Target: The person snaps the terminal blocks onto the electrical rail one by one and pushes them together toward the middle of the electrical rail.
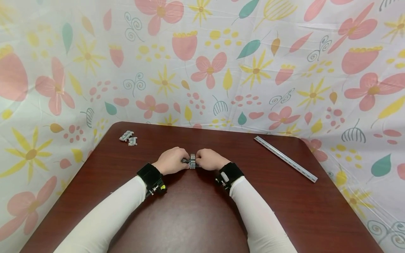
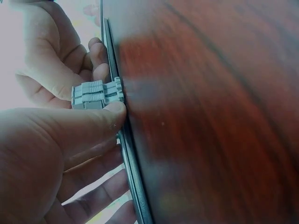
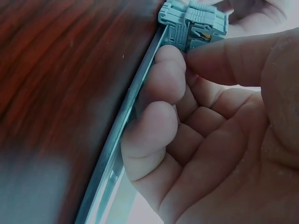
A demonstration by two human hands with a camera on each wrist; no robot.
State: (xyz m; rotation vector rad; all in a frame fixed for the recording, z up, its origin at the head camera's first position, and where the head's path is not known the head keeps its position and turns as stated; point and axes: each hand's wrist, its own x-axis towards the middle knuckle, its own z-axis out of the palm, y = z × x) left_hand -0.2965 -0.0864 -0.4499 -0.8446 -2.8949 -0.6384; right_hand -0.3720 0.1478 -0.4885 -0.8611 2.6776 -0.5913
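Note:
A short metal rail (image 2: 126, 154) lies at the middle of the dark wooden table (image 1: 196, 211), held between both hands. A small cluster of grey terminal blocks (image 1: 192, 161) sits clipped on it. My left hand (image 1: 178, 161) has its fingers curled under the rail, and its thumb (image 2: 93, 123) presses against the side of the blocks (image 2: 96, 94). My right hand (image 1: 205, 161) pinches the blocks (image 3: 194, 23) between thumb and forefinger. Its other fingers (image 3: 154, 135) curl round the rail (image 3: 117, 135).
Two loose terminal blocks (image 1: 129, 137) lie at the table's far left corner. A long metal rail (image 1: 284, 158) lies slantwise at the far right. A flowered cloth (image 1: 202, 63) hangs behind and around the table.

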